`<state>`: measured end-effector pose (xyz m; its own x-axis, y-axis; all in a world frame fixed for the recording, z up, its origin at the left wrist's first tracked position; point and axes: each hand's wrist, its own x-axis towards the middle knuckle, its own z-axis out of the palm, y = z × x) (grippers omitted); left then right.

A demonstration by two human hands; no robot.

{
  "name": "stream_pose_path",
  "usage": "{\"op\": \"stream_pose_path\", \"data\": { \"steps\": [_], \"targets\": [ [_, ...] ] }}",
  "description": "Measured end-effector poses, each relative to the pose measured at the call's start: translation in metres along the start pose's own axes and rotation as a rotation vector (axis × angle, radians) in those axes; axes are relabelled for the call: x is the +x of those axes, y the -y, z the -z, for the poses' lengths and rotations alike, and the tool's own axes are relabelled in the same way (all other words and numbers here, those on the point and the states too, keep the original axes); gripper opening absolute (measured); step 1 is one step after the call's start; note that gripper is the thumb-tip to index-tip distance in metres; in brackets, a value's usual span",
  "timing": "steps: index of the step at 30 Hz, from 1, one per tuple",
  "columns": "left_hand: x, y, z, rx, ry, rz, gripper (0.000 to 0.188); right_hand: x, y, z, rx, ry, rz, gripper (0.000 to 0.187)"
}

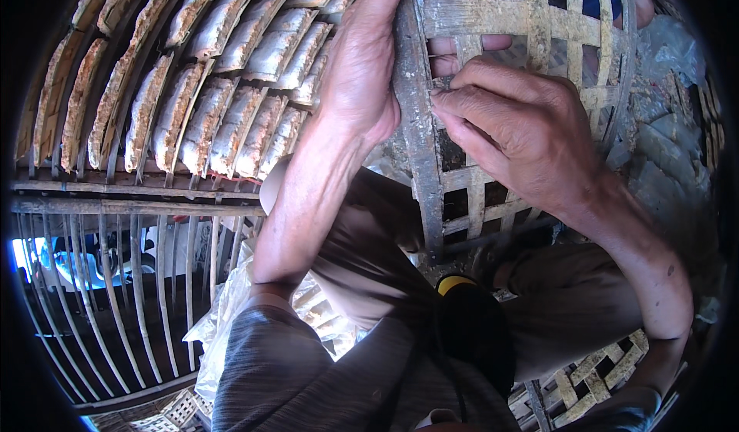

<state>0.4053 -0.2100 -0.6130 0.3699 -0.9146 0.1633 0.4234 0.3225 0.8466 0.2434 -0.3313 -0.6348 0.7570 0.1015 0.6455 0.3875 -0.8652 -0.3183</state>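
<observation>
A woven bamboo tray (481,16) with an open square lattice and a flat, worn rim stands tilted up in front of me. My left hand (358,85) grips its left rim; the palm is outside and the fingers reach behind, showing through the lattice gaps. My right hand (527,124) lies across the front of the lattice. Its thumb and forefinger are pinched together against the inner edge of that rim, level with the left hand's fingertips. Whatever is between those fingertips is too small or hidden to tell.
Rows of pale slabs with crumbly brown sides (212,124) rest on slats at upper left. Below runs a bamboo slat frame (138,293). Clear plastic sheeting (223,339) hangs beside my left leg; more plastic (670,132) lies at right. Another lattice piece (600,374) is at lower right.
</observation>
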Motion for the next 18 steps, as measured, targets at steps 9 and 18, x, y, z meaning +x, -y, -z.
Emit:
{"op": "stream_pose_path", "data": {
  "steps": [9,18],
  "targets": [
    [-0.003,0.003,-0.029,0.018,-0.201,-0.004,0.064,0.003,-0.004,-0.01,-0.087,-0.038,-0.073,0.02],
    [-0.003,-0.002,-0.01,-0.054,-0.108,0.012,0.063,-0.002,-0.016,0.026,0.355,0.372,-0.062,0.016]
  ]
}}
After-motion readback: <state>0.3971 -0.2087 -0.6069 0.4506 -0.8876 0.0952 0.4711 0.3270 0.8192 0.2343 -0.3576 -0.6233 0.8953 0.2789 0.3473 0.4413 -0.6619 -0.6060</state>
